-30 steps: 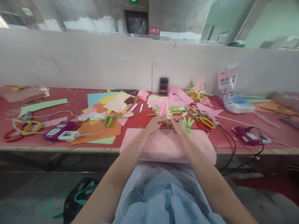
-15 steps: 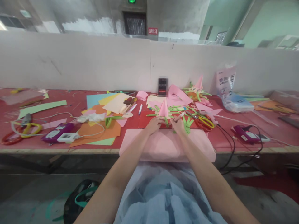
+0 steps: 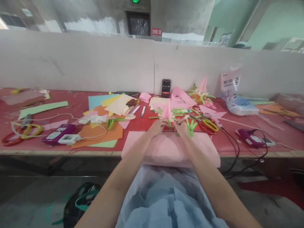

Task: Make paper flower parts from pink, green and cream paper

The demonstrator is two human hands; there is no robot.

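A small paper figure with a pink cone hat (image 3: pixel 166 110), a cream face and green paper strips lies in front of me. My left hand (image 3: pixel 156 127) is closed, its fingers gripping the near left edge of the figure. On the other side, my right hand (image 3: pixel 181 128) pinches a pale pen (image 3: pixel 184 119) whose back end points up and to the right. Its fingertips rest close to a green strip at the figure's near edge; the pen's tip is hidden. Beside this hand lie loose green paper strips (image 3: pixel 190 126) and scissors with red and yellow handles (image 3: pixel 210 126).
A phone (image 3: pixel 166 88) leans against the white partition. Behind on the right sits another cone-hatted paper figure (image 3: pixel 201 88). Coloured paper sheets (image 3: pixel 116 104), a purple device (image 3: pixel 59 134) and more scissors (image 3: pixel 29 131) lie left. A pink cushion (image 3: pixel 171 148) lies along the table's front edge.
Both hands stay almost in the same place on the paper figure, with only slight finger shifts. The camera view has swayed a little.
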